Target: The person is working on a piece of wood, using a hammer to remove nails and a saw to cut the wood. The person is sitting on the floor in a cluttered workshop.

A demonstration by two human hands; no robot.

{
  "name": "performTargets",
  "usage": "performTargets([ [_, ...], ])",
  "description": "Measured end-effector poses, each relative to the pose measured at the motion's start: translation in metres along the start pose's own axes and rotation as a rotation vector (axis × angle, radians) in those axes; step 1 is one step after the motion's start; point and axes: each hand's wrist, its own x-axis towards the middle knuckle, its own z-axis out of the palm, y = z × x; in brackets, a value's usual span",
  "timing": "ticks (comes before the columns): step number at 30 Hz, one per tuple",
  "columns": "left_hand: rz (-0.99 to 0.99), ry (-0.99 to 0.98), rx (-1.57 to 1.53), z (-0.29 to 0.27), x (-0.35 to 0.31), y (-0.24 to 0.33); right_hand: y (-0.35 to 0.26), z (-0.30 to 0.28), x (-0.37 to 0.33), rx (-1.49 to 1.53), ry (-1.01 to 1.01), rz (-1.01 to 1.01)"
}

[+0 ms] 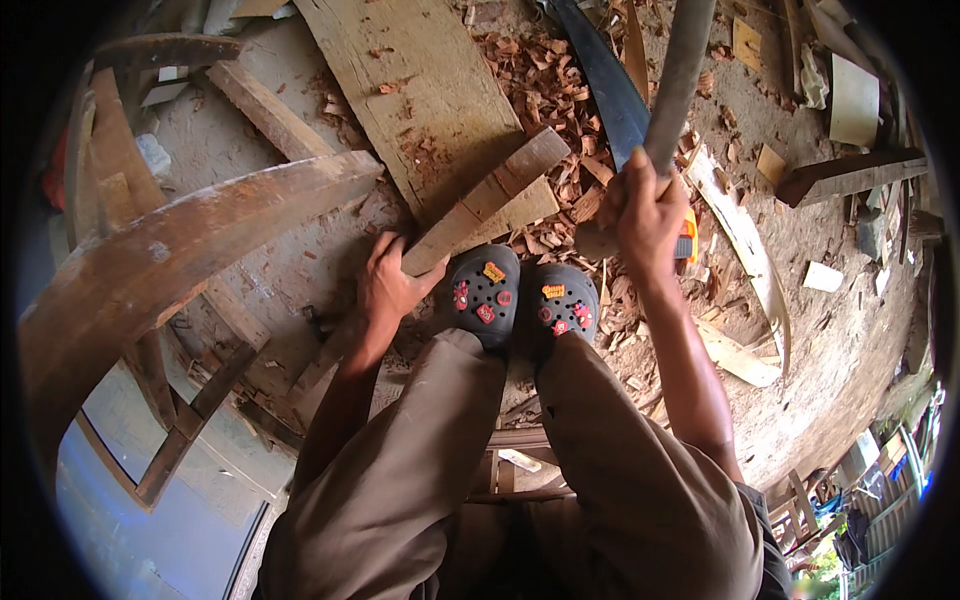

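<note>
My left hand (pixel 392 280) grips the near end of a short squared wooden block (pixel 500 190). The block slants over a wide, pale plank (pixel 410 100) on the ground. My right hand (pixel 643 215) is closed round a thick, grey-brown wooden shaft (pixel 683 75) that runs up past the top edge of the view. I cannot make out any tool head on it. Just left of the shaft lies a handsaw with a dark blue blade (pixel 607 85). An orange and black part (pixel 687 240), perhaps its handle, shows beside my right wrist.
Reddish wood shavings (pixel 535 85) cover the ground beyond my dark clogs (pixel 484 295). A large curved timber (pixel 200 225) with other wooden pieces stands at left. Long pale offcuts (pixel 745 240) and a dark beam (pixel 850 175) lie at right.
</note>
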Motion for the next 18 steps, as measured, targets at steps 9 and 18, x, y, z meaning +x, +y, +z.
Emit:
performTargets([
  [9, 0.024, 0.015, 0.000, 0.000, 0.000, 0.000, 0.005, -0.005, -0.001, -0.101, -0.173, 0.062],
  [18, 0.024, 0.010, 0.007, -0.002, 0.001, 0.003, 0.010, 0.006, -0.019, -0.640, -0.379, 0.120],
])
